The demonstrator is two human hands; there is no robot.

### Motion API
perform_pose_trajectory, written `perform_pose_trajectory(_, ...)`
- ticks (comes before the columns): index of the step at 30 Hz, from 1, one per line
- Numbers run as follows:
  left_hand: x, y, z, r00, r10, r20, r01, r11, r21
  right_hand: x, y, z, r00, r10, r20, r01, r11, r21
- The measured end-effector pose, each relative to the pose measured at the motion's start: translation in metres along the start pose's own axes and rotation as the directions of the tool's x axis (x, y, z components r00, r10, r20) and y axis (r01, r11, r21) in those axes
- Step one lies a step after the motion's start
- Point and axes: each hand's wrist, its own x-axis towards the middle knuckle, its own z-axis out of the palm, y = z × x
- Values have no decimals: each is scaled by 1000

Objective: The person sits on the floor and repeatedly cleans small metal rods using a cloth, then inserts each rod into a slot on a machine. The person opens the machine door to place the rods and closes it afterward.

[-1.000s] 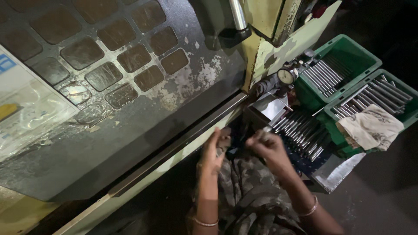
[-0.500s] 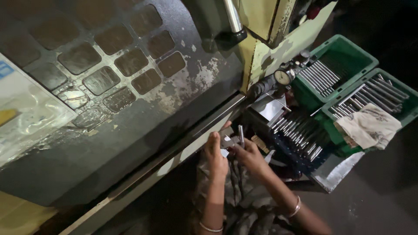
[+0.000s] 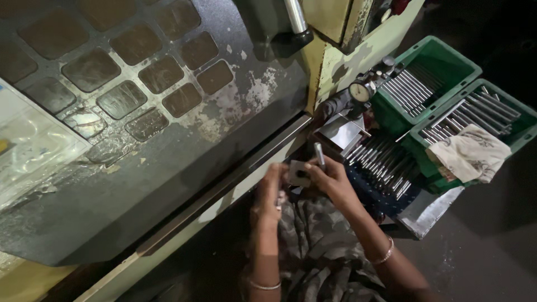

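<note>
Steel glints in the middle: the right hand (image 3: 330, 179) pinches a short metal rod (image 3: 319, 155) upright between its fingers, and a small square metal block (image 3: 299, 173) with a dark hole sits between both hands. The left hand (image 3: 271, 193) is curled closed against that block's left edge, gripping it. All this hangs just left of the dark tray of rods (image 3: 380, 168). Beyond that tray, two green bins (image 3: 447, 61) hold more rods, a patterned cloth (image 3: 470, 154) draped over the nearer one.
</note>
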Motion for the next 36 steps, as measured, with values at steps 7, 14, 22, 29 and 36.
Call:
perform_pose_trajectory(7, -3, 21, 36, 960, -191, -205, 230, 955, 187, -2, -12, 5, 987, -98, 129, 103, 994, -32)
perform_pose_trajectory(14, 4, 28, 34, 889, -351, -293, 356, 934, -38, -13, -42, 8, 927, -316, 205, 363, 892, -270)
perform_pose_trajectory(22, 12, 14, 7, 880, -472, 40, 462, 837, -293, -23, -72, 11, 885, -240, 398, 429, 755, -497)
perform_pose_trajectory(29, -8, 52, 21, 986, -97, 135, 94, 995, 34, -20, -60, 6, 894, -290, 341, 439, 712, -548)
perform_pose_trajectory(36, 3, 103, 58, 819, 6, 573, -50, 997, 61, -33, -45, -9, 812, -361, 459, 544, 754, -369)
